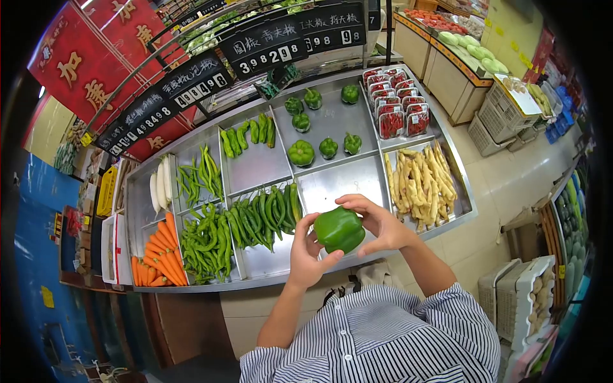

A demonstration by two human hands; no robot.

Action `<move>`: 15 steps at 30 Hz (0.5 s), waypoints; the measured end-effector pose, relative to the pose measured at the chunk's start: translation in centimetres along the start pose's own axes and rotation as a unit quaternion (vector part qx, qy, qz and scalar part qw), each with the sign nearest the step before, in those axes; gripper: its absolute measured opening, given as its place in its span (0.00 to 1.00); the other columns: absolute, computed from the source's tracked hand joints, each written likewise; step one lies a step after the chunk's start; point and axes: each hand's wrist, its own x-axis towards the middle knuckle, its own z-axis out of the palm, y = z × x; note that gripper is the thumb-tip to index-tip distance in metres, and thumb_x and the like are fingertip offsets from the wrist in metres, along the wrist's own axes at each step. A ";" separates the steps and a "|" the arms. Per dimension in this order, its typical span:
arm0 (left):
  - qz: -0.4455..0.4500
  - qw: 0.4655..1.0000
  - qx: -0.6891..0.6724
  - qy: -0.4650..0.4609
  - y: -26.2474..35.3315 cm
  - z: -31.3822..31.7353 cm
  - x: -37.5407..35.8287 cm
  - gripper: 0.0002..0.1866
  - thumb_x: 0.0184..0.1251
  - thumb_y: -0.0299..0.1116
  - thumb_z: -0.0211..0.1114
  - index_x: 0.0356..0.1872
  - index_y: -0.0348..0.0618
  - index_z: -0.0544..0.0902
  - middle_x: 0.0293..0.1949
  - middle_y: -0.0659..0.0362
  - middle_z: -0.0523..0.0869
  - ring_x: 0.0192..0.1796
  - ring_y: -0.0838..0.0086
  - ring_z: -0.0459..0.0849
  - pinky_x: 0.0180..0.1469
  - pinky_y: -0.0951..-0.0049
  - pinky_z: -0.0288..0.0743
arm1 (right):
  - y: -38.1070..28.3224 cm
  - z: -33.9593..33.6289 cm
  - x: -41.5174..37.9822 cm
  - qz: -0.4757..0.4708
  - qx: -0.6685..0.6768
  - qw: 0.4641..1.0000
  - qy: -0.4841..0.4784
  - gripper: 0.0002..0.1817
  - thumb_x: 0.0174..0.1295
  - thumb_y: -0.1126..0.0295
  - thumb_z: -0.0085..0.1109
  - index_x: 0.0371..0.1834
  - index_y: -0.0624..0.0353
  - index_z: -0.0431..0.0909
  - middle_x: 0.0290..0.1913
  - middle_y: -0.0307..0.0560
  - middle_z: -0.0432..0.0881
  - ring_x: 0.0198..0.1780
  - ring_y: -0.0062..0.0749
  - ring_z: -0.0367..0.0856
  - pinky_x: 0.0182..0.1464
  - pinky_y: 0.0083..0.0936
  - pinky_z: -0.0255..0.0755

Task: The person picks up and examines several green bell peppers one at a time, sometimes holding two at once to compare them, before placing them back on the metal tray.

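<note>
A shiny green bell pepper (pixel 340 230) is held up in front of my chest, above the near edge of the metal display stand. My left hand (pixel 307 256) is closed around its left side, thumb along the bottom. From the other side my right hand (pixel 385 225) curves about the pepper, with its fingers over the top and its thumb near the lower right. Beyond the hands, several more green bell peppers (pixel 301 153) sit spread out in a metal compartment. Long green chili peppers (pixel 265 214) lie in the compartment left of my hands.
Pale yellow peppers (pixel 421 185) fill the compartment at right, below packs of red chilies (pixel 391 121). Carrots (pixel 163 255) and white radishes (pixel 167 179) lie at the left end. Black price signs (pixel 265 51) stand along the back. Plastic crates (pixel 511 300) are on the floor at right.
</note>
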 end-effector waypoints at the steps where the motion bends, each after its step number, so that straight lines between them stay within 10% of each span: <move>1: 0.001 1.000 0.017 0.006 -0.1 0.1 -0.1 0.43 0.49 0.23 0.76 0.67 0.39 0.60 0.62 0.52 0.67 0.63 0.64 0.73 0.63 0.64 0.73 | -0.4 0.1 -0.1 0.015 -0.015 1.000 -0.007 0.54 0.40 0.65 0.82 0.72 0.58 0.58 0.71 0.50 0.58 0.71 0.41 0.62 0.71 0.41 0.61; 10: 0.052 0.966 0.254 -0.013 -2.9 -0.2 0.0 0.45 0.44 0.29 0.79 0.66 0.40 0.63 0.65 0.50 0.66 0.64 0.62 0.73 0.61 0.63 0.74 | 2.2 -0.9 -2.1 0.171 0.111 0.977 0.059 0.55 0.48 0.48 0.76 0.74 0.58 0.54 0.66 0.49 0.66 0.67 0.35 0.68 0.67 0.34 0.65; 15: 0.023 0.944 0.328 -0.038 -5.0 -0.2 0.5 0.50 0.46 0.40 0.80 0.70 0.40 0.61 0.67 0.46 0.63 0.68 0.55 0.67 0.62 0.60 0.72 | 3.8 -2.2 -2.4 0.215 0.117 0.962 0.121 0.46 0.47 0.70 0.75 0.71 0.59 0.59 0.62 0.47 0.68 0.64 0.33 0.70 0.65 0.30 0.66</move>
